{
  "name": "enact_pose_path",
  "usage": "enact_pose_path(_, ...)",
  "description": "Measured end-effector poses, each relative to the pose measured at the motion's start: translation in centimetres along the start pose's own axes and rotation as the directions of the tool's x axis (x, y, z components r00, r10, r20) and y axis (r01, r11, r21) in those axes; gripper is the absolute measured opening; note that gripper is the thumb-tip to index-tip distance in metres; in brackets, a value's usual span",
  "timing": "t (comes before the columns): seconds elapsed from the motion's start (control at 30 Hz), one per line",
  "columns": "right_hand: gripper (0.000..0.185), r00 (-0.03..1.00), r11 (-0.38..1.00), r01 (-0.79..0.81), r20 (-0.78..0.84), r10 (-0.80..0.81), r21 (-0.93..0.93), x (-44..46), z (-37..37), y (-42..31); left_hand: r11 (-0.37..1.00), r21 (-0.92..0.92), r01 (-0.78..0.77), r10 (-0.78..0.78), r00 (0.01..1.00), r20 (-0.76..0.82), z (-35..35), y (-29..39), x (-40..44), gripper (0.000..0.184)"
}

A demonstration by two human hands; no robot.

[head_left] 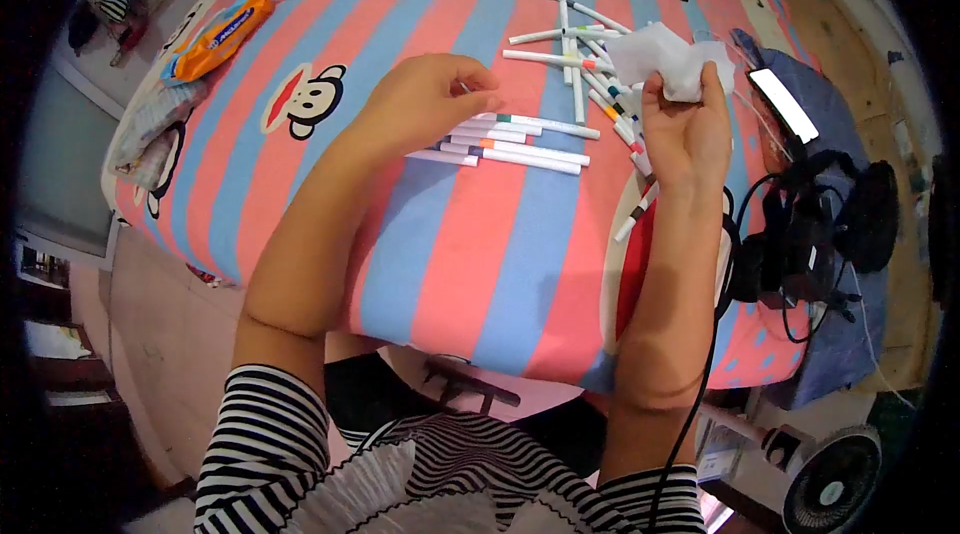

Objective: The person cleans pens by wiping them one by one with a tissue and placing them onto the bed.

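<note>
Pink-and-blue striped cloth spreads under the neat row of white markers, with an orange packet beyond its far left and a small fan low to its right. My left hand, loosely curled and partly open, palm down, is at the row's left end, though I can't tell if it touches them. Right of the row, my right hand pinches crumpled white tissue, palm up, beside a loose marker pile.
</note>
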State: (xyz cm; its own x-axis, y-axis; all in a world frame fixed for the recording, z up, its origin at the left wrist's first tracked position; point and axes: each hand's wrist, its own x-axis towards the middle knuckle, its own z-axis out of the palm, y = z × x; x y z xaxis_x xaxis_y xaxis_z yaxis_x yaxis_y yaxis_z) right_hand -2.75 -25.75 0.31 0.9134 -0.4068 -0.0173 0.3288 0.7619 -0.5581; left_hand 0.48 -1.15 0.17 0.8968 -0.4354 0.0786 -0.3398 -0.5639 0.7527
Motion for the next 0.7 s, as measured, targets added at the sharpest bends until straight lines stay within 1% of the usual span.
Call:
enact_pose_path(0.1, 0.028, 0.999, 0.999, -0.024, -0.036, 0.023, -0.025, -0.5, 0.4, 0.3, 0.972, 0.204, -0.120, 0.110, 0.992, 0.062, 0.8, -1.2, 0.0, 0.021)
enact_pose_path(0.2, 0.028, 0.998, 0.997, -0.052, -0.049, 0.049, -0.050, -1.0, 1.1, 0.8, 0.989, 0.137, -0.060, 0.043, 0.992, 0.121, 0.5, -0.9, -0.1, 0.019)
enact_pose_path(0.3, 0.029, 0.997, 0.992, -0.080, -0.018, 0.079, -0.097, -1.3, 1.2, 1.0, 0.967, 0.189, -0.171, 0.179, 0.984, -0.023, 0.8, -1.5, 0.2, 0.017)
enact_pose_path(0.4, 0.029, 0.992, 0.988, -0.105, 0.051, 0.111, -0.109, -1.6, 1.4, 1.1, 0.980, 0.165, -0.109, 0.137, 0.976, -0.171, 0.2, -1.5, 0.5, 0.017)
enact_pose_path(0.5, 0.031, 0.986, 0.990, -0.124, 0.101, 0.130, -0.071, -1.6, 1.4, 1.1, 0.992, -0.058, -0.110, 0.083, 0.932, -0.352, 0.0, -1.4, 0.7, 0.019)
enact_pose_path(0.53, 0.033, 0.984, 0.990, -0.130, 0.112, 0.135, -0.054, -1.6, 1.3, 1.2, 0.975, -0.129, -0.183, 0.126, 0.924, -0.361, 0.2, -1.3, 0.7, 0.019)
enact_pose_path(0.6, 0.036, 0.965, 0.982, -0.185, 0.185, 0.188, -0.030, -1.8, 1.3, 1.4, 0.909, -0.264, -0.324, 0.207, 0.898, -0.389, 0.7, -1.0, 0.8, 0.020)
enact_pose_path(0.63, 0.038, 0.952, 0.977, -0.213, 0.221, 0.212, -0.020, -1.9, 1.4, 1.5, 0.902, -0.277, -0.332, 0.226, 0.908, -0.354, 1.0, -0.6, 0.6, 0.019)
enact_pose_path(0.7, 0.039, 0.934, 0.974, -0.220, 0.276, 0.228, -0.059, -2.6, 2.0, 2.4, 0.886, -0.305, -0.349, 0.266, 0.922, -0.281, 1.7, 0.5, -0.3, 0.018)
